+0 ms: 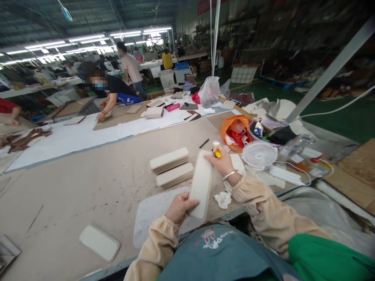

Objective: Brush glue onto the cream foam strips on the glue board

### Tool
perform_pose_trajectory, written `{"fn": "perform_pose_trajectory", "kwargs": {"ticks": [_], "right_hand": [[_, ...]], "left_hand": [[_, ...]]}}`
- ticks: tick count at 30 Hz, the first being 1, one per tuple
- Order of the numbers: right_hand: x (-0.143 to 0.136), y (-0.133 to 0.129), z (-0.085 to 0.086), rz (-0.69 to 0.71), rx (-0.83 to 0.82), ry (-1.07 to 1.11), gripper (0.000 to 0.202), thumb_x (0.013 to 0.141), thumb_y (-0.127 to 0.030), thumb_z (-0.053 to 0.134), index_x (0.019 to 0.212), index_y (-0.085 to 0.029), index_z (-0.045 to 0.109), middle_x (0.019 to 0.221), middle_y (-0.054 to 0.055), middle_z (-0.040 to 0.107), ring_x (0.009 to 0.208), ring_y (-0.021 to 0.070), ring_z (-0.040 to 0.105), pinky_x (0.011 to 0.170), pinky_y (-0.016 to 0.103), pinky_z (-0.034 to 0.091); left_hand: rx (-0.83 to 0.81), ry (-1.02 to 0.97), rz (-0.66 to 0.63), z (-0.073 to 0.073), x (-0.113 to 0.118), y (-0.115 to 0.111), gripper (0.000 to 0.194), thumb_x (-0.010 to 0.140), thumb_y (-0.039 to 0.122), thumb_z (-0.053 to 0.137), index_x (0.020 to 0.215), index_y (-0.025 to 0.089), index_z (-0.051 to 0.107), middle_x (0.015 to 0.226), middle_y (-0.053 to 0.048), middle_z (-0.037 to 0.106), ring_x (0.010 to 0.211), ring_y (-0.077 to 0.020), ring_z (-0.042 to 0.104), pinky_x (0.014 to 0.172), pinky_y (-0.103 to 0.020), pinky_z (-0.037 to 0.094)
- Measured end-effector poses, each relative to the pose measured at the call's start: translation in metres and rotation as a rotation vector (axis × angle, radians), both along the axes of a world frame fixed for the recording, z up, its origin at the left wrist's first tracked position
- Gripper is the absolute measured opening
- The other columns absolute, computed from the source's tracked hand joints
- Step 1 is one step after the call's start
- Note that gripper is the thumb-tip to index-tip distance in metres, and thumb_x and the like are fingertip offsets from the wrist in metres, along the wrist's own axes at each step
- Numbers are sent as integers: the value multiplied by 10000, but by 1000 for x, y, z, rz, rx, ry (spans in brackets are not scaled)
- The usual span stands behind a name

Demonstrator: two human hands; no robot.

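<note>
A stack of long cream panels (202, 185) with rounded corners is held tilted between my two hands. My left hand (179, 207) grips its lower end, thumb on top and fingers underneath. At the upper right end, my right hand (223, 159) is closed on it with the thumb on its face. A small yellow and white object (216, 150) shows at the right fingers; its kind is unclear. Below the left hand lies a pale rounded sheet (146, 218). Two piles of similar panels, an upper pile (170, 159) and a lower pile (175, 174), sit just beyond.
Another cream panel (99, 242) lies at the front left. To the right are a white fan (259, 155), an orange bag (231, 130), a clear jar (297, 144) and crumpled paper (223, 199). A dark pen-like stick (204, 143) lies ahead. Across the table a co-worker (114, 88) leans over.
</note>
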State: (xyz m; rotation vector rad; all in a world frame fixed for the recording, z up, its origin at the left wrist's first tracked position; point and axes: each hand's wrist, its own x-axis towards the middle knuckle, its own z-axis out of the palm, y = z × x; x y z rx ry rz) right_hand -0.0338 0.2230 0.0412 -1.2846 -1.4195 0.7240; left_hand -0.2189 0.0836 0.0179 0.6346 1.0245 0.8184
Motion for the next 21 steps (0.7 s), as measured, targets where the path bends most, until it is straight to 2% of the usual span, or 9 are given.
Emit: {"fn": "perform_pose_trajectory", "kwargs": {"ticks": [6, 11, 16, 21], "right_hand": [[-1, 11, -13, -17, -41, 67, 330, 605, -370, 666, 734, -214, 405, 599, -83, 372, 526, 84, 331, 511, 207, 290], [-9, 15, -16, -8, -55, 112, 324, 599, -356, 665, 727, -214, 403, 589, -84, 362, 516, 85, 322, 493, 207, 282], [-17, 14, -12, -6, -94, 73, 318, 612, -373, 647, 731, -218, 397, 585, -85, 355, 513, 89, 314, 498, 210, 287], [-20, 16, -17, -24, -70, 17, 298, 633, -383, 627, 732, -214, 401, 628, -68, 385, 551, 97, 350, 526, 215, 308]], "left_hand": [[-90, 75, 105, -11, -11, -15, 357, 516, 253, 795, 781, 128, 592, 703, -22, 661, 592, -132, 596, 507, -217, 445], [-98, 45, 185, -20, -16, -19, 343, 542, 246, 783, 750, 141, 532, 715, -9, 642, 611, -118, 590, 520, -207, 451], [-102, 40, 211, -28, -21, -18, 336, 558, 263, 774, 763, 142, 537, 725, -21, 647, 628, -131, 597, 539, -221, 446], [-91, 39, 221, -35, -26, -14, 332, 535, 272, 782, 726, 144, 542, 689, -19, 645, 600, -136, 591, 526, -229, 432]]}}
